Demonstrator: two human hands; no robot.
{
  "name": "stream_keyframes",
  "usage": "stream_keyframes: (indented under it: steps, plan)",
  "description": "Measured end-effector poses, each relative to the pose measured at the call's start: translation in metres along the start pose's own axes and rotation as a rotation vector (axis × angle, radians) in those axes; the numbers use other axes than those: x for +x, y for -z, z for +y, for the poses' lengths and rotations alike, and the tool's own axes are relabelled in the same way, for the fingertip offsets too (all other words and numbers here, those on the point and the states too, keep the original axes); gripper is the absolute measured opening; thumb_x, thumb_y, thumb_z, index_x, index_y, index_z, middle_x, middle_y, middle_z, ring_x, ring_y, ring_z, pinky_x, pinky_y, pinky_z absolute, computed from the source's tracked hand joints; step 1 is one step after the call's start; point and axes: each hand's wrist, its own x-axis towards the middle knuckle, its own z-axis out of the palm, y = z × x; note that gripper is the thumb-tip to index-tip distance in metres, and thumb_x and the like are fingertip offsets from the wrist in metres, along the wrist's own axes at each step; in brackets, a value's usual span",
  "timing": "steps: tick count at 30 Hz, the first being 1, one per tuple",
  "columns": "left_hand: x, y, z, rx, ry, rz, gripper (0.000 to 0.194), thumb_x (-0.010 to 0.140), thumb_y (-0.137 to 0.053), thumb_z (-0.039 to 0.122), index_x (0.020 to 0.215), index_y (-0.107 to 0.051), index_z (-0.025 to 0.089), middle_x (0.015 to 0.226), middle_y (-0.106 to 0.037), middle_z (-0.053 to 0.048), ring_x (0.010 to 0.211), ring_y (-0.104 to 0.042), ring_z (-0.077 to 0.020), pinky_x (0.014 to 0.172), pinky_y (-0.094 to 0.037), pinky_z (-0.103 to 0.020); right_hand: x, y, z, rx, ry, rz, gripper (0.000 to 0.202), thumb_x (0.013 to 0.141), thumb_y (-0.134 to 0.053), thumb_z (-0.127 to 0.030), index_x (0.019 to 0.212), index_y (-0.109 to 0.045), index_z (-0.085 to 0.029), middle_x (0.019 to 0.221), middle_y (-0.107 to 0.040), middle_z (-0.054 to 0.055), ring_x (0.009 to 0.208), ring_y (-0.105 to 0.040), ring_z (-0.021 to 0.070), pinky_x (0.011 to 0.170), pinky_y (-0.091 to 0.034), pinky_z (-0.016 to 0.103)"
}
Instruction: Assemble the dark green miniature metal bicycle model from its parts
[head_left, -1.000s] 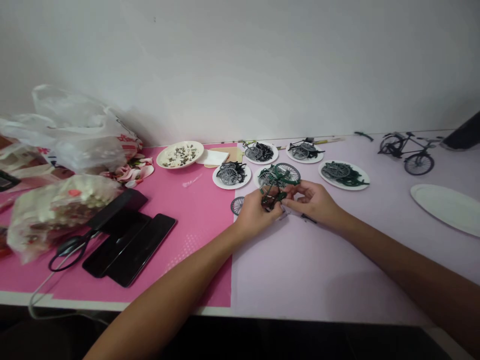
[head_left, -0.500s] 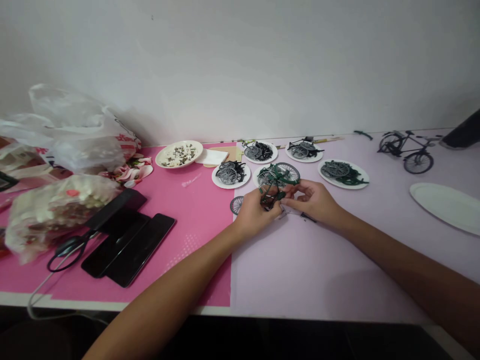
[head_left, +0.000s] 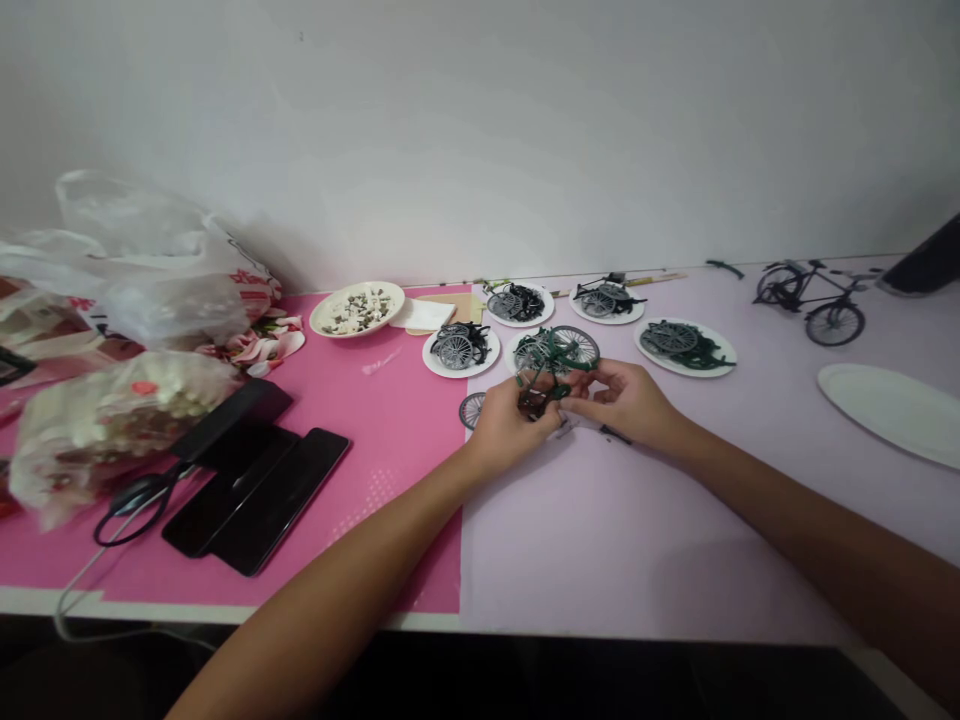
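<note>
Both hands meet over the middle of the table around a green toy bicycle (head_left: pixel 564 352), with one grey-spoked wheel showing above my fingers. My left hand (head_left: pixel 511 422) is closed on its frame from the left. On the other side, my right hand (head_left: pixel 626 402) pinches at a small dark green part near the frame; my fingers hide most of it. A loose wheel (head_left: pixel 472 410) lies just left of my left hand. Under my right hand a small dark piece (head_left: pixel 616 434) rests on the table. A plate of wheels (head_left: pixel 517 362) sits right behind the bicycle.
White plates of black parts (head_left: pixel 460 348) and of green parts (head_left: pixel 686 346) stand behind. A dark toy bicycle (head_left: pixel 814 300) and an oval tray (head_left: pixel 885 415) are at the right. Plastic bags (head_left: pixel 150 290), a black phone (head_left: pixel 281 500) and a bowl of small pieces (head_left: pixel 357 310) occupy the left.
Almost nothing differs. Both hands stay around the green toy bicycle in nearly the same pose, and the view has shifted very slightly.
</note>
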Motion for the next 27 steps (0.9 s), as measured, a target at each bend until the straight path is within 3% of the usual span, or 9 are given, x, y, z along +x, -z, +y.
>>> stream_keyframes:
  steps: [8, 17, 27]
  plan:
    - [0.001, -0.003, -0.004, -0.068, 0.049, 0.025, 0.023, 0.082, -0.072, 0.022, 0.104, -0.07, 0.015, 0.092, -0.074, -0.006, 0.078, -0.069, -0.0161, 0.068, -0.055, -0.023, 0.002, 0.001, 0.006, 0.015, 0.051, -0.035, 0.04, 0.079, -0.085, -0.05, 0.103, -0.075, -0.02, 0.096, -0.071, 0.008, 0.088, -0.067, 0.0231, 0.07, -0.058, 0.034]
    - [0.001, -0.003, -0.003, -0.069, 0.081, 0.026, 0.024, 0.083, -0.073, 0.024, 0.104, -0.07, 0.015, 0.092, -0.075, -0.006, 0.079, -0.071, -0.0168, 0.068, -0.057, -0.023, -0.003, -0.003, -0.005, -0.073, 0.091, -0.013, 0.032, 0.085, -0.079, -0.044, 0.105, -0.072, -0.021, 0.089, -0.067, 0.005, 0.079, -0.065, 0.0201, 0.058, -0.05, 0.028]
    - [0.002, -0.002, -0.002, -0.092, 0.077, 0.03, 0.023, 0.083, -0.072, 0.024, 0.104, -0.071, 0.014, 0.094, -0.075, -0.007, 0.076, -0.07, -0.0153, 0.067, -0.057, -0.023, -0.004, -0.005, -0.004, -0.08, 0.116, 0.006, 0.038, 0.085, -0.08, -0.045, 0.113, -0.067, -0.023, 0.087, -0.066, 0.004, 0.077, -0.064, 0.0193, 0.055, -0.047, 0.026]
